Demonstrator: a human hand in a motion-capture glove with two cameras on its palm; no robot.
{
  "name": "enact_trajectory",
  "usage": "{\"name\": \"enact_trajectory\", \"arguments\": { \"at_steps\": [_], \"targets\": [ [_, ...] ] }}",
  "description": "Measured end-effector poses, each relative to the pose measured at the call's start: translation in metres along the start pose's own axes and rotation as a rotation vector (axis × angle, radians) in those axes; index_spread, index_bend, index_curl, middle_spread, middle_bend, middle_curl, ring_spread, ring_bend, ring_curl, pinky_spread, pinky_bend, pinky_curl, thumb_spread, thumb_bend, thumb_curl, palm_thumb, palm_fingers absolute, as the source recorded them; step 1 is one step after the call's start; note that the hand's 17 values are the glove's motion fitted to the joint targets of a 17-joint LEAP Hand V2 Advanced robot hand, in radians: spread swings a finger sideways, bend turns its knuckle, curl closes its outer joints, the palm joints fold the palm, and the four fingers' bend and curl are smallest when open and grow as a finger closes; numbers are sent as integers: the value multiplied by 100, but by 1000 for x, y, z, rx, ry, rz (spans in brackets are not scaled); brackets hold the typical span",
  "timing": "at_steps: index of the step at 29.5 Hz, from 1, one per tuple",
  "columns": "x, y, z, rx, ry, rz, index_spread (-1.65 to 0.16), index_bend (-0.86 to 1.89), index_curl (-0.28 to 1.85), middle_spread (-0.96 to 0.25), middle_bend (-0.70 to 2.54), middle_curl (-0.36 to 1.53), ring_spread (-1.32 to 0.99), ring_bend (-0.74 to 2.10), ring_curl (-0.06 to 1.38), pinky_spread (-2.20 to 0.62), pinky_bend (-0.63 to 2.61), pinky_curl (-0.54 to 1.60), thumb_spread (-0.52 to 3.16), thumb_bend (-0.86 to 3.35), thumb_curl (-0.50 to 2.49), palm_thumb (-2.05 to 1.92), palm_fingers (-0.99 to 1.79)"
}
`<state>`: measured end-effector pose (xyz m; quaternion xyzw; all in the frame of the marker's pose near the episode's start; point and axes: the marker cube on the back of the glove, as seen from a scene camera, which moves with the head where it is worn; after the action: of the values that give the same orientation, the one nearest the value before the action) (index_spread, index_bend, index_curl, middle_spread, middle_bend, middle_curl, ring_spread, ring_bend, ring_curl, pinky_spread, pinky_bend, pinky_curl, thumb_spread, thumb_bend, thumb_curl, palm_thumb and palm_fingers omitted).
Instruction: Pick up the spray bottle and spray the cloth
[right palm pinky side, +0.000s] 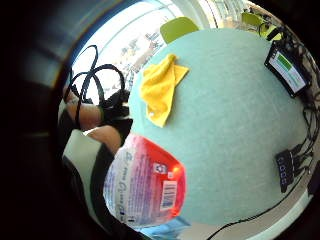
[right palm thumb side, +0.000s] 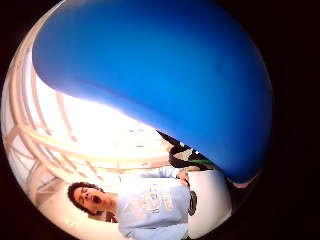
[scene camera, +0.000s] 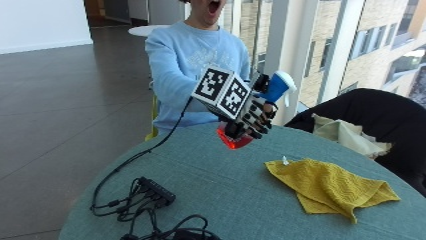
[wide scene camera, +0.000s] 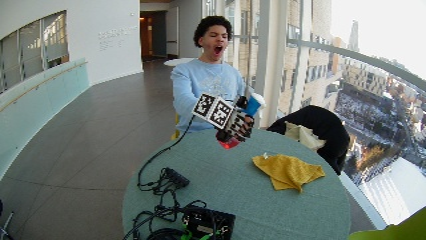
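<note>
**One hand holding the bottle aloft over the far table edge**

One gloved right hand (scene camera: 251, 117) is gripping the spray bottle (scene camera: 266, 100) in the air above the far side of the round teal table (scene camera: 219, 185), in front of the person's chest. Fingers (scene camera: 256, 121) are curling around the bottle's body, so most of it is sitting hidden inside the grip. The blue spray head is sticking out above the fingers, toward the window side. The red base is showing below them, clear of the tabletop and not touching it. Bottle is tilting, head leaning right in the outside view.

In the little finger side palm view the labelled red-and-white lower body (right palm pinky side: 145, 185) is filling the area close to the palm, with the table lying beyond it. In the thumb side palm view the blue head (right palm thumb side: 165, 75) is taking up most of the field.

Yellow cloth (scene camera: 329, 187) is lying crumpled on the table, to the right of the hand and nearer the camera, well apart from the bottle.

A black power strip (scene camera: 154, 190) with cables is sitting on the near left of the table.
</note>
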<state>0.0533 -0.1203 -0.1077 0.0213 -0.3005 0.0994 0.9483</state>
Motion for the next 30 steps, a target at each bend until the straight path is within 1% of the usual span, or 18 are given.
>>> {"name": "enact_trajectory", "arguments": {
  "at_steps": [7, 11, 20, 30],
  "targets": [
    [-6, -29, 27, -153, -5, 64, -18, 13, 37, -8, 35, 49, -6, 60, 40, 10, 22, 35, 61, -3, 69, 90, 117],
    [-8, -42, 38, -215, -1, 100, -18, 13, 37, -8, 36, 50, -6, 61, 40, 10, 22, 35, 62, -3, 69, 90, 117],
    [-8, -53, 49, -268, 14, 144, -18, 13, 37, -8, 36, 50, -5, 62, 40, 10, 23, 36, 64, -3, 69, 89, 117],
    [-1, -56, 61, -291, 21, 172, -17, 13, 37, -8, 36, 50, -4, 63, 40, 10, 23, 36, 65, -3, 69, 89, 117]
  ]
}}
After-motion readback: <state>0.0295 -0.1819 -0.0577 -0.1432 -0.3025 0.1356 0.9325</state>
